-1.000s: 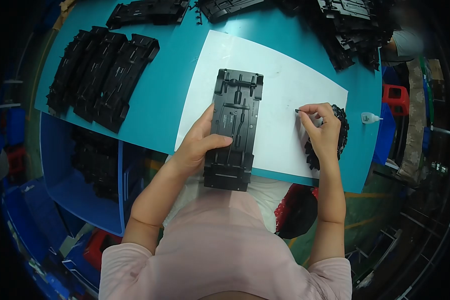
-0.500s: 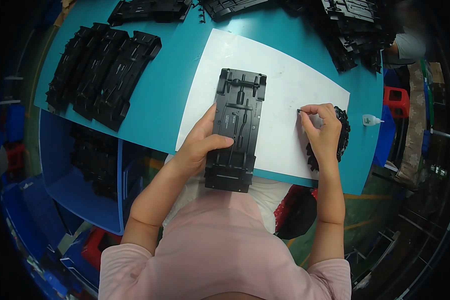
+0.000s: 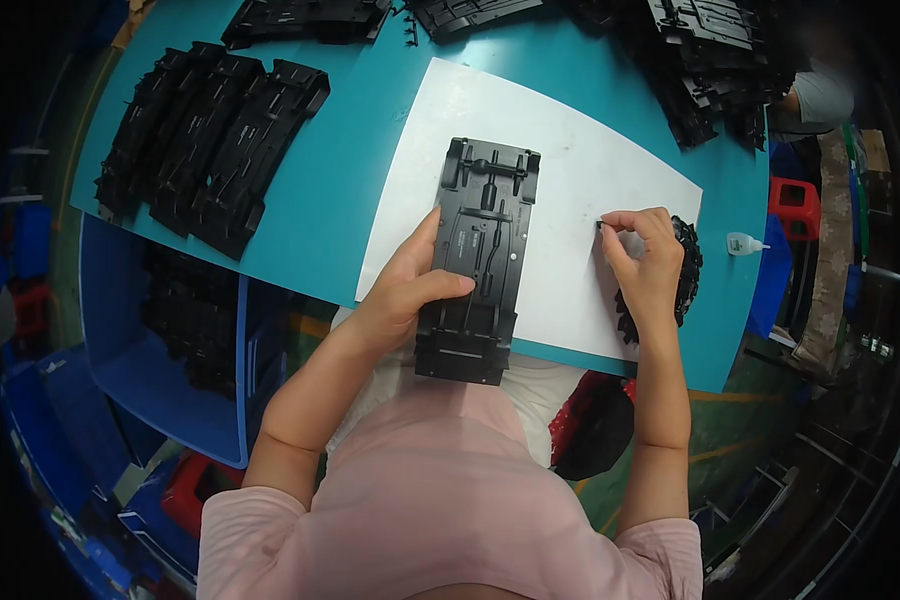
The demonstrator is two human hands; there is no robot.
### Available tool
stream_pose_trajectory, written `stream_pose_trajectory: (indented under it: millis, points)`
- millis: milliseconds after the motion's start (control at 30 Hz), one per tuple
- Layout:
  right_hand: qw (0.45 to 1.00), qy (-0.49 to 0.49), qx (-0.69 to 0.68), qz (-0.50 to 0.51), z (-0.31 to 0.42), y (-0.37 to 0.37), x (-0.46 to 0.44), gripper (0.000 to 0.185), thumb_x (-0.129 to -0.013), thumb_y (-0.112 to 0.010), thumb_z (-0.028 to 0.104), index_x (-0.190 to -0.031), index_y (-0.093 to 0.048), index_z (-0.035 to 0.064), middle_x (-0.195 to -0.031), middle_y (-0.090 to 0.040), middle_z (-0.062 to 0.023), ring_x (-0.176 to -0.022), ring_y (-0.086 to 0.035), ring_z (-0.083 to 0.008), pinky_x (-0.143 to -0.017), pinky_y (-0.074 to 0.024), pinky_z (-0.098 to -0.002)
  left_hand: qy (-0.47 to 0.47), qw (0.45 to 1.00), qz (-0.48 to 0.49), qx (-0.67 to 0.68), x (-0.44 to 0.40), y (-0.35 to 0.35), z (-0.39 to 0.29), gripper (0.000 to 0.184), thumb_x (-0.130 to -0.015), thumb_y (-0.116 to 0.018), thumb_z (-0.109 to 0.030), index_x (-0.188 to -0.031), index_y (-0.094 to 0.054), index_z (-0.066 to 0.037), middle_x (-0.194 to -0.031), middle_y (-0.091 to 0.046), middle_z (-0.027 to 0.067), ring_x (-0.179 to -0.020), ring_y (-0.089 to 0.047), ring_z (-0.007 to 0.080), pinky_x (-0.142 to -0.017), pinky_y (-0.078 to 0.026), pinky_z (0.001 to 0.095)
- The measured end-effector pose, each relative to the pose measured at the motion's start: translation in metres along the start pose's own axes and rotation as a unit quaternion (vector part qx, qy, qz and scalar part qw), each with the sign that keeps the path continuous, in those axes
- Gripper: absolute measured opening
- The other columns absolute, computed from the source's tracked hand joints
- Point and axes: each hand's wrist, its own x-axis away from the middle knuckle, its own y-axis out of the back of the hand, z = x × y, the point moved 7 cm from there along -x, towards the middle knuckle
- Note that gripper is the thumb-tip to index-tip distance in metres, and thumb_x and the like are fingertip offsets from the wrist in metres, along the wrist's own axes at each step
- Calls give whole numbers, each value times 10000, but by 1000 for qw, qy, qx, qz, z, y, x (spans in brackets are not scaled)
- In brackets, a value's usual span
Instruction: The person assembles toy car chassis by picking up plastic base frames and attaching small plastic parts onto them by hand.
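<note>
My left hand [image 3: 407, 290] grips a black plastic toy car chassis [image 3: 478, 255] by its left edge, thumb lying across its face. The chassis has moulded axle and shaft shapes and is held over the front edge of a white sheet [image 3: 560, 150]. To the right, my right hand [image 3: 648, 255] pinches a small black part [image 3: 600, 225] between thumb and fingertips; its exact kind is too small to tell. Partly hidden behind that hand lies a pile of small black parts [image 3: 686, 270] on the sheet's right edge.
Several black chassis [image 3: 255, 160] stand in a row on the teal table [image 3: 355, 130] at left. More black parts [image 3: 720, 60] are stacked at the back right. A small white bottle [image 3: 742, 244] lies at the right. A blue bin [image 3: 160, 375] holding black parts stands below left.
The chassis in my left hand has shifted very slightly to the right in view. My right hand keeps its pinch in nearly the same place.
</note>
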Motion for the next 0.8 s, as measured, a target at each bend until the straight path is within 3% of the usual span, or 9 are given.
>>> stream_pose_trajectory:
  millis: [433,533,567,600,633,667,733,800]
  points:
    - [1000,-8,-6,6,-1,1,0,98,-704,-672,8,-798,-674,38,-754,-636,-73,-738,-563,-229,-672,-457,-318,4,1000,2,-3,1,-3,-1,759,-696,-576,-102,-1383,-285,38,-1126,-556,164,-961,-625,203,-806,-549,315]
    - [999,-20,-25,-4,-4,5,1,105,-706,-677,6,-805,-676,38,-755,-640,-67,-752,-572,-200,-675,-458,-317,8,1000,14,-17,0,-2,-1,740,-715,-572,-94,-1383,-283,40,-1141,-555,167,-989,-613,200,-824,-543,316]
    - [994,-67,-92,5,-15,6,3,91,-737,-678,8,-827,-677,16,-767,-634,-52,-754,-566,-164,-686,-449,-284,7,1000,16,-17,1,-3,-2,740,-715,-572,-94,-1383,-283,40,-1141,-555,167,-989,-613,200,-824,-543,316]
    - [981,-113,-157,13,-23,6,6,83,-768,-679,10,-849,-677,-6,-778,-628,-37,-756,-561,-127,-698,-440,-251,14,1000,16,-24,3,-6,-2,725,-729,-575,-94,-1381,-289,41,-1151,-554,164,-1003,-607,196,-840,-532,312]
    - [923,-225,-309,39,-24,2,10,97,-798,-670,2,-891,-655,-20,-809,-625,-45,-768,-560,-118,-723,-445,-243,20,999,17,-30,5,-9,-2,709,-744,-578,-94,-1380,-295,42,-1161,-553,161,-1016,-600,193,-855,-522,308]
    - [924,-225,-307,36,-23,7,11,97,-798,-670,2,-891,-655,-20,-809,-625,-45,-768,-560,-118,-723,-445,-243,19,999,20,-31,7,-13,-4,709,-744,-578,-94,-1380,-295,42,-1161,-553,161,-1016,-600,193,-855,-522,308]
    - [796,-287,-529,59,-22,-1,19,115,-808,-658,-3,-920,-635,-19,-815,-626,-65,-766,-567,-134,-741,-453,-251,28,997,51,-57,11,-24,-7,609,-807,-580,-83,-1353,-331,18,-1102,-574,110,-989,-588,160,-862,-492,295]
    - [763,-293,-572,67,-20,-1,24,94,-813,-643,-6,-904,-623,-19,-817,-625,-83,-760,-569,-150,-738,-460,-267,33,997,56,-49,14,-34,-11,562,-822,-580,-55,-1335,-363,18,-1100,-578,100,-978,-584,146,-860,-486,292]
